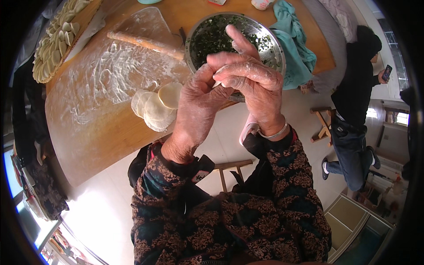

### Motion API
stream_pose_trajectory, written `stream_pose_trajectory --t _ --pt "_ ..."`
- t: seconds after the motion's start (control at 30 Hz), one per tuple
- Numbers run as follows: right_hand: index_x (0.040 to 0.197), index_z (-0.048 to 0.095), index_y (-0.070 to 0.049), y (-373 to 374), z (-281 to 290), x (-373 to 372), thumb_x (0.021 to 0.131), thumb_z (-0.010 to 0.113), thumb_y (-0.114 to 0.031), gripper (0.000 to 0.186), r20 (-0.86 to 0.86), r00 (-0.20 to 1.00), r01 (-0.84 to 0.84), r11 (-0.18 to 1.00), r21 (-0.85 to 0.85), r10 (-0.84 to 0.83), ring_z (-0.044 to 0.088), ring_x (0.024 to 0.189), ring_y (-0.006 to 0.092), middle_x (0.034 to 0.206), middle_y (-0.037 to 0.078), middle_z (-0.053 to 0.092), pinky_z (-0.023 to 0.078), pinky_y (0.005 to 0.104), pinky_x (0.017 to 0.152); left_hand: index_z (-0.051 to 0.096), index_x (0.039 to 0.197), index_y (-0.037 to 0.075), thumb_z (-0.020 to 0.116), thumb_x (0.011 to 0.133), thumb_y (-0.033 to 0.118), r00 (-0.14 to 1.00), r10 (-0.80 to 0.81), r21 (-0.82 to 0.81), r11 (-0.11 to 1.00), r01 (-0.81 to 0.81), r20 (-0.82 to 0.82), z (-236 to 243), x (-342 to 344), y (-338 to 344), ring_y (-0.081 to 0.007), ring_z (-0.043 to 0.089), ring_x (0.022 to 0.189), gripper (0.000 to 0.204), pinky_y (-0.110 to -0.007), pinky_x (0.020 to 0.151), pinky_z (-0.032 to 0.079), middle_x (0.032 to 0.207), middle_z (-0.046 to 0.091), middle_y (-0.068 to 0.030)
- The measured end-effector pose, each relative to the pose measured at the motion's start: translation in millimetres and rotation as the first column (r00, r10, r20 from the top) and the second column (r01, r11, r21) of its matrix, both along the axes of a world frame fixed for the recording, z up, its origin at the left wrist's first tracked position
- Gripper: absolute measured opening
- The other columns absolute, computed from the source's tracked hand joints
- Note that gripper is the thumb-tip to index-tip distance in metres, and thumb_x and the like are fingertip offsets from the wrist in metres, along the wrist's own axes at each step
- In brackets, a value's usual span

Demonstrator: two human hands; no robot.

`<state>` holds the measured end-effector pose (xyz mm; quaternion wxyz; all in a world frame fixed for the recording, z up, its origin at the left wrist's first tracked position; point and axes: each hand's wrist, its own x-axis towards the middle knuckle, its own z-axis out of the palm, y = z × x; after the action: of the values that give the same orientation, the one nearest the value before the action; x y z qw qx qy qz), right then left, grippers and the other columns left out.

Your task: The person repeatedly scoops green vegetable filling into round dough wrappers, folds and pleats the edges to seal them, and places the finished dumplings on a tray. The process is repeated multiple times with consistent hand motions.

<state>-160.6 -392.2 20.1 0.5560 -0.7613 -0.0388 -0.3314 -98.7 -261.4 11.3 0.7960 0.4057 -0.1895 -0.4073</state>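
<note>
My left hand: the bare, flour-dusted left hand (196,99) is brought up against the right, its fingertips closed in a pinch around the dough.
My right hand: the bare, floury right hand (260,86), silver bangle (277,132) at its wrist, curls over from the right, its fingertips pressed to the left's.
Dough: a small pale piece of dough (216,84) shows between my fingertips, just beyond the near rim of the table; my fingers hide most of it.
Bowl: the round shiny metal bowl (188,53) of chopped green filling (212,37) is on the far side of my hands.
Rounds: flat, pale dough rounds (152,110) overlap at the left, on the wooden table (119,141).
What could go wrong: I'd judge too hard a pinch could tear the dough; a weak one could leave a gap. The overlapping rounds might stick together if flour is thin between them.
Writing: a small dark patch (201,175) near my left cuff bears a pale mark, too small to tell. The red-and-white item (217,1) at the far edge is cut off.
</note>
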Motion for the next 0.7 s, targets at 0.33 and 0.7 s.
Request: stream_pose_trajectory --t 0.33,0.7 --pt "0.108 0.075 -0.005 -6.6 3.5 -1.6 0.078 0.078 -0.003 0.03 0.055 0.994 -0.099 0.995 -0.011 0.1 0.04 0.143 0.0251 0.124 0.007 0.069 0.041 0.0394 0.115 0.054 0.13 0.001 0.062 0.1 0.009 0.999 -0.04 -0.017 0.999 0.041 0.014 1.8 -2.1 -0.1 -0.0152 0.062 0.11 0.032 -0.03 0.093 0.053 0.122 0.062 -0.0062" --pt "0.099 0.077 -0.003 -2.4 3.7 0.3 0.083 0.075 -0.004 0.016 -0.01 1.0 -0.009 0.999 0.039 0.01 0.037 0.145 0.0259 0.114 0.01 0.073 0.042 0.0394 0.114 0.052 0.132 0.002 0.062 0.098 0.007 0.997 -0.05 -0.103 0.994 0.043 -0.065 6.8 0.3 5.7 -0.0159 0.06 0.113 0.035 -0.031 0.097 0.052 0.123 0.061 -0.0066"
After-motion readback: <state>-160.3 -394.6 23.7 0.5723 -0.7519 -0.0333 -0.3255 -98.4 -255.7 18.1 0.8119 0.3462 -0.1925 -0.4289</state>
